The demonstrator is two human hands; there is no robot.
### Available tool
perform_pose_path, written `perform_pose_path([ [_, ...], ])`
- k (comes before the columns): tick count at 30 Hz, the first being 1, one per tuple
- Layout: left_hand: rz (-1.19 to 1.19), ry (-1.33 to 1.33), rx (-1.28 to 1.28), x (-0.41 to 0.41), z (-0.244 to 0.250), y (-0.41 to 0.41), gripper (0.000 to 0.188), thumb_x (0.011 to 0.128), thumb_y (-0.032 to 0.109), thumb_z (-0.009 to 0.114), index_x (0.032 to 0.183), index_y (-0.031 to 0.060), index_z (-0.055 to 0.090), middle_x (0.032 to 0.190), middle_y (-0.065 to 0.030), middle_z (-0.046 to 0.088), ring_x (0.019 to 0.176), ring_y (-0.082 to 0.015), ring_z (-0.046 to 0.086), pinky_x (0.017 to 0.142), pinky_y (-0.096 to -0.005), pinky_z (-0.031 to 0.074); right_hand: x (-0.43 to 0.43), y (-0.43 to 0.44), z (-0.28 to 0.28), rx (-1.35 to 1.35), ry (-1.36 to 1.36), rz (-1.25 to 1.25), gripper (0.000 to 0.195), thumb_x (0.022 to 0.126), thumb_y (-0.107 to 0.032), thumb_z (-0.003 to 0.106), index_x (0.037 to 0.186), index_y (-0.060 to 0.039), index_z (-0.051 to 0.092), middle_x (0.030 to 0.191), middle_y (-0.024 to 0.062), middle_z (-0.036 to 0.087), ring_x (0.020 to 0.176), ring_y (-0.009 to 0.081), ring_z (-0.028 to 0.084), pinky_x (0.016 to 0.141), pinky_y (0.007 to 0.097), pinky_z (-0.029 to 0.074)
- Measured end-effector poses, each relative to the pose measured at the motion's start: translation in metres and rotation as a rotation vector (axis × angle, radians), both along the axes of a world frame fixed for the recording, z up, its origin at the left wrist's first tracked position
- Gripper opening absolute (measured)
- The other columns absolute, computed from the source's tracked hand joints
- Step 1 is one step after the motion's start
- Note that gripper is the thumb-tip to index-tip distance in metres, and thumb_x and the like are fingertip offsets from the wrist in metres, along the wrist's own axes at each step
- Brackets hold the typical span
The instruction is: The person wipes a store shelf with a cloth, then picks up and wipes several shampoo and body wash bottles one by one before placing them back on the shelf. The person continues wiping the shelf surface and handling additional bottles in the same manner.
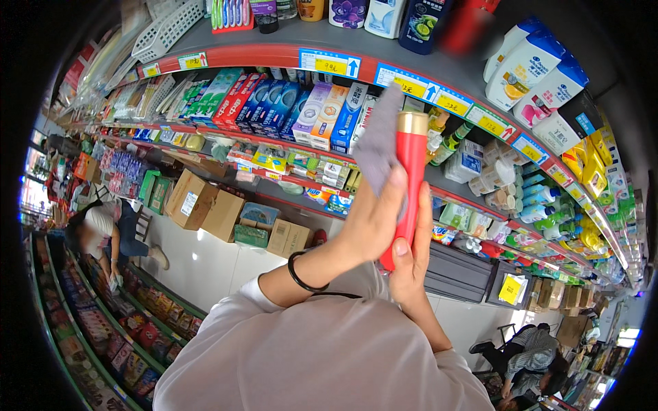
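A red cylindrical bottle (411,174) with a gold cap stands slightly tilted between my hands, in front of the shop shelves. My right hand (416,246) grips its lower part, with the thumb across the front. On the bottle's left side, my left hand (378,216) holds a grey-purple cloth (379,138), pressed between the palm and the bottle. The cloth's upper end sticks up beside the gold cap. A black band is round my left wrist. Behind the hands are toothpaste boxes (329,117) on the shelf.
Shampoo bottles (524,69) and a white plastic basket (167,31) stand on the upper shelf (247,46). Cardboard boxes (191,199) line the floor at left. One person (115,228) sits by the left shelves; people in checked clothing (529,354) are at lower right.
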State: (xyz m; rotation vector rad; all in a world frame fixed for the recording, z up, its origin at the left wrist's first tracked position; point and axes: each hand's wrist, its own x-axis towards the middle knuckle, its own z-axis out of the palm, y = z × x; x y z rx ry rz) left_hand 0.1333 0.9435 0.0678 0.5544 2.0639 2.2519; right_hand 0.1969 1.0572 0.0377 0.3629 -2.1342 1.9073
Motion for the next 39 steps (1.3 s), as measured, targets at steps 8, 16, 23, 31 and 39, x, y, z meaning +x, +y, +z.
perform_pose_path([
  [8, 0.022, 0.825, -0.234, 0.031, -0.039, -0.005, 0.064, 0.097, 0.038, 0.05, 0.147, -0.0022, 0.045, 0.163, -0.0194, 0.023, 0.151, -0.0456, 0.011, 0.119, -0.0611, 0.009, 0.005, 0.007, -0.005, -0.229, -0.171, 0.069, 0.08, 0.103, -0.052, 0.04, 0.155, 0.0057, 0.018, 0.158, 0.0207, 0.028, 0.143, 0.0294, 0.034, 0.116, 0.0391, 0.028],
  [16, 0.192, 0.676, -0.196, 0.02, -0.025, -0.023, 0.07, 0.097, 0.043, 0.048, 0.149, -0.0036, 0.04, 0.162, -0.0228, 0.022, 0.152, -0.0451, 0.007, 0.119, -0.0602, 0.006, 0.003, 0.005, 0.007, -0.022, -0.171, 0.228, 0.084, 0.1, -0.043, 0.055, 0.156, 0.0059, 0.016, 0.159, 0.0202, 0.027, 0.147, 0.0287, 0.027, 0.119, 0.0394, 0.022],
  [23, 0.295, 0.422, -0.095, -0.009, -0.001, -0.058, 0.08, 0.099, 0.043, 0.045, 0.153, -0.0093, 0.02, 0.163, -0.0289, 0.008, 0.152, -0.0437, 0.004, 0.121, -0.0493, 0.006, 0.003, -0.024, 0.011, -0.108, -0.328, 0.32, 0.078, 0.095, -0.02, 0.059, 0.157, 0.0027, 0.016, 0.156, 0.0195, 0.03, 0.142, 0.0279, 0.033, 0.117, 0.0396, 0.026],
  [31, 0.075, 0.333, 0.0, 0.016, -0.018, -0.042, 0.073, 0.098, 0.033, 0.049, 0.151, -0.0104, 0.024, 0.163, -0.0313, 0.002, 0.15, -0.0449, 0.015, 0.12, -0.0454, 0.017, -0.022, -0.043, -0.004, -0.094, 0.07, 0.04, 0.08, 0.099, -0.042, 0.049, 0.154, 0.0056, 0.017, 0.153, 0.0227, 0.032, 0.139, 0.0303, 0.037, 0.113, 0.042, 0.031],
  [39, -0.28, 0.133, 0.147, 0.008, -0.034, -0.042, 0.058, 0.105, 0.037, 0.04, 0.144, -0.0059, 0.035, 0.144, -0.0211, 0.044, 0.134, -0.0315, 0.041, 0.113, -0.0431, 0.03, -0.046, -0.058, -0.018, -0.045, 0.401, -0.424, 0.099, 0.094, -0.054, 0.058, 0.154, 0.0008, 0.001, 0.155, 0.0283, 0.019, 0.139, 0.0385, 0.036, 0.11, 0.051, 0.036],
])
